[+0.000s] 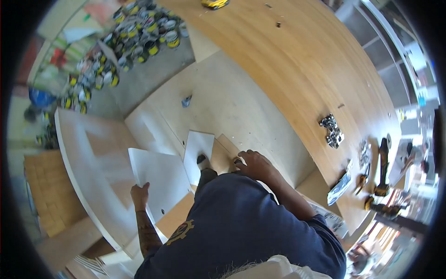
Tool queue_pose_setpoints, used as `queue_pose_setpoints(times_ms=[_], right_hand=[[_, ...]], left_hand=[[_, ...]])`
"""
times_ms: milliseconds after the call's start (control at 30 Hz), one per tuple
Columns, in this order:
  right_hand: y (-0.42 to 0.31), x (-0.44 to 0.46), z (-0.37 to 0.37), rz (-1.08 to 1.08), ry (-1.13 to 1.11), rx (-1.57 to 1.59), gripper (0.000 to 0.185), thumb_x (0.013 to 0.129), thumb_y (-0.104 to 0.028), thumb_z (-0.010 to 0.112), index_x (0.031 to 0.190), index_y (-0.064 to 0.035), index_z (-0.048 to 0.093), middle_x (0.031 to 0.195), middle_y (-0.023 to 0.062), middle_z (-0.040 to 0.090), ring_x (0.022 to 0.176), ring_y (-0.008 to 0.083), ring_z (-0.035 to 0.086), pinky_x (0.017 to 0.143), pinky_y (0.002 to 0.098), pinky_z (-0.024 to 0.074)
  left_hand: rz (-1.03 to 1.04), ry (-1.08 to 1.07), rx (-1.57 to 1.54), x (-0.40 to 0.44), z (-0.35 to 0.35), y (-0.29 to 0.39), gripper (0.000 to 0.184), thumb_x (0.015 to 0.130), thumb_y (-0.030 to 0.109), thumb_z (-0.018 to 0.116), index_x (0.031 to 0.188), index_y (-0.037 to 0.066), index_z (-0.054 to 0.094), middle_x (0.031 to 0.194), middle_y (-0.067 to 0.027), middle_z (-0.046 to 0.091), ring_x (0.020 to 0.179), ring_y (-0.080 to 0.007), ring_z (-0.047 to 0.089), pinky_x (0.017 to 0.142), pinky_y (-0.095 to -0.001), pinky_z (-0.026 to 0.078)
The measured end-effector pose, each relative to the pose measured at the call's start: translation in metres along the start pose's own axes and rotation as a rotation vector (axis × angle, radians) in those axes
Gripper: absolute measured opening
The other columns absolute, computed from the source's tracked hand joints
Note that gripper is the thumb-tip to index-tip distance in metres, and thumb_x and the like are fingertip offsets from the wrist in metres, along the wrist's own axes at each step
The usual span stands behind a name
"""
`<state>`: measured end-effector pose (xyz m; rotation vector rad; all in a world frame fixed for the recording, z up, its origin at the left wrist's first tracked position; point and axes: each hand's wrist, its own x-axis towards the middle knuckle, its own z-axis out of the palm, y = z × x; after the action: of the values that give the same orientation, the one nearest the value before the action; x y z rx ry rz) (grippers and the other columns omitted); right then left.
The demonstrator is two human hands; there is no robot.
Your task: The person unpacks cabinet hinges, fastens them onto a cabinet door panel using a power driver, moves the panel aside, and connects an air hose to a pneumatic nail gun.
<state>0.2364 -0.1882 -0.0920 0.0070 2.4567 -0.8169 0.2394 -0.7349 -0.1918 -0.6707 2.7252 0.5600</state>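
Wooden desk (288, 69) at right, hinges (331, 132) on top. Left hand (140, 196) clamped on white panel (160, 174), left of shoe (201, 160); right hand (257, 165) just past blue shirt (241, 214), can't tell its grip.

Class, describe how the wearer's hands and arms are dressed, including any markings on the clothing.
The left hand and right hand are both without gloves, and the forearms are uncovered. The right sleeve is short and navy, matching the shirt, which bears a yellow gear-shaped emblem.
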Motion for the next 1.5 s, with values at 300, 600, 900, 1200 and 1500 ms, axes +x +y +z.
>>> queue_pose_setpoints(times_ms=[300,600,900,1200,1500], right_hand=[[0.053,0.075,0.068,0.105,0.079,0.148,0.056,0.098,-0.043,0.069,0.132,0.0011,0.066,0.125,0.028,0.071,0.12,0.0424,0.068,0.104,0.0503,0.0529],[0.041,0.243,0.165,0.279,0.096,0.766,0.094,0.101,-0.076,0.045,0.165,-0.0071,0.033,0.158,0.0291,0.049,0.14,0.0436,0.055,0.113,0.053,0.0463],[-0.107,0.297,0.101,-0.297,0.276,1.673,0.11,0.097,-0.088,0.03,0.173,-0.0126,0.007,0.178,0.0171,0.015,0.159,0.0438,0.024,0.128,0.0627,0.012],[-0.17,0.363,0.137,0.016,-0.212,1.913,0.125,0.083,-0.101,0.033,0.173,-0.0206,0.002,0.179,0.0184,0.004,0.162,0.047,0.012,0.129,0.0643,0.006],[-0.188,0.363,0.157,0.078,-0.338,1.945,0.127,0.082,-0.1,0.039,0.173,-0.0192,0.002,0.178,0.0218,0.004,0.163,0.0459,0.011,0.129,0.0637,0.0085]], left_hand=[[0.462,-0.138,-0.036,-0.057,-0.222,0.194,0.034,0.087,0.023,0.079,0.106,-0.006,0.076,0.088,-0.0238,0.077,0.083,-0.0356,0.077,0.077,-0.043,0.058],[0.788,0.296,-0.245,-0.138,-0.52,0.179,0.061,0.09,0.019,0.083,0.14,-0.002,0.056,0.131,-0.0144,0.064,0.118,-0.0247,0.064,0.098,-0.0429,0.053],[1.161,0.507,-0.159,-0.156,-0.64,0.283,0.035,0.091,0.009,0.074,0.117,-0.013,0.064,0.116,-0.0181,0.071,0.103,-0.022,0.064,0.097,-0.039,0.049],[1.163,0.268,0.236,-0.199,-0.607,0.38,0.039,0.095,0.015,0.076,0.119,-0.014,0.067,0.109,-0.0155,0.074,0.102,-0.0215,0.065,0.095,-0.0369,0.049],[1.183,0.338,0.37,-0.207,-0.624,0.409,0.051,0.097,0.023,0.076,0.126,-0.017,0.065,0.114,-0.0215,0.074,0.105,-0.0245,0.065,0.096,-0.0387,0.049]])
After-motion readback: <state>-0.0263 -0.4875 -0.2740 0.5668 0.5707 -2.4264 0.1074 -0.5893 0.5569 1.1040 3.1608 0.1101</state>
